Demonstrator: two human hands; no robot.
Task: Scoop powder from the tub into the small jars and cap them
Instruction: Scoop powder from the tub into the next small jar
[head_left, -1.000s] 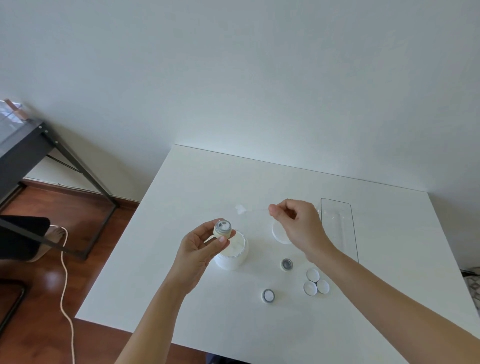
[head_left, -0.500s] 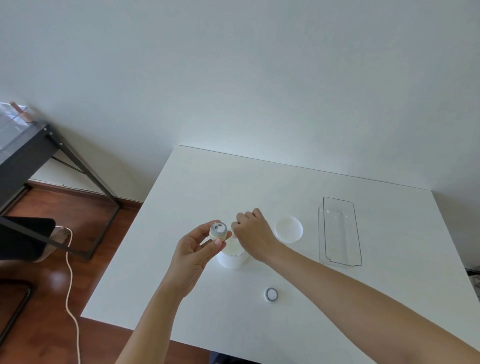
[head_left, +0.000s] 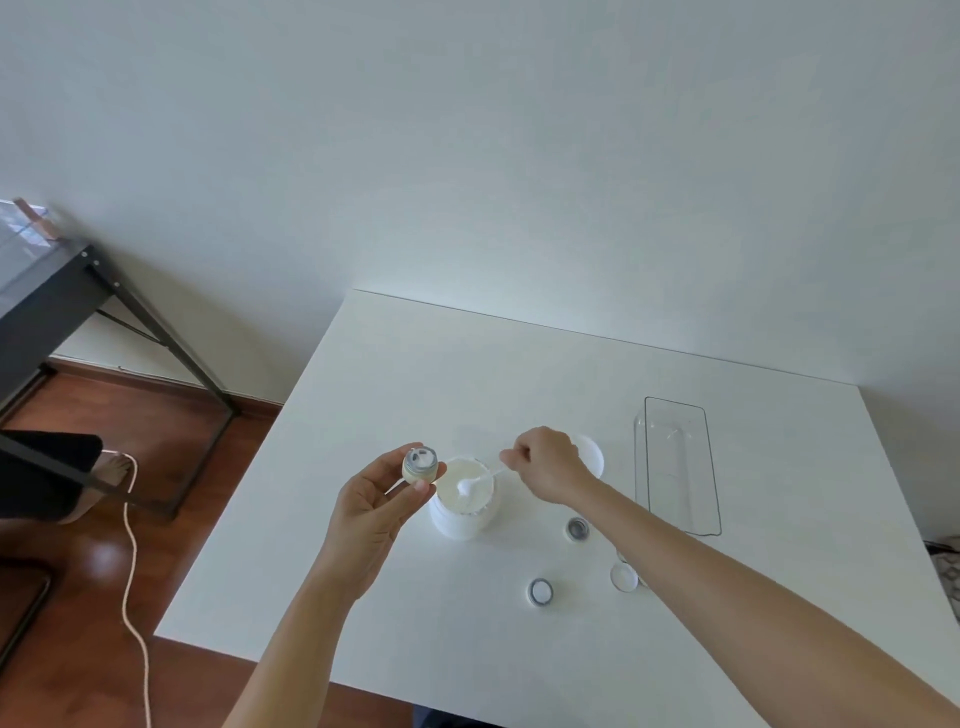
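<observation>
Broadly, a white table (head_left: 415, 374) fills the lower right of the head view, set against a pale wall (head_left: 467, 130), with wooden floor (head_left: 78, 597) to the left. On that floor stands a dark-framed desk (head_left: 57, 291), and a pale cord (head_left: 132, 571) snakes past it.

Next in size, a clear tray (head_left: 678, 462) lies toward the right side of the table, well apart from the hands. A white tub (head_left: 464, 506) of powder stands open near the middle, and its lid (head_left: 589, 454) lies just behind the right hand, partly hidden by it.

Over the tub's left rim the left hand (head_left: 374, 512) holds a jar (head_left: 420, 465) up off the table, thumb and fingertips curled around its sides, mouth upward, with white powder showing inside. The right hand (head_left: 545, 465) hovers behind the tub's right edge, fingers curled tight and pinching the handle of a thin white scoop (head_left: 475, 482), whose bowl sits down in the powder.

Nearer the viewer, a second jar (head_left: 577, 529) stands on the table just beside the right forearm, a third jar (head_left: 541, 591) stands nearer the front edge, and a cap (head_left: 623, 576) lies touching the forearm's edge, with more beside it hidden by the arm.
</observation>
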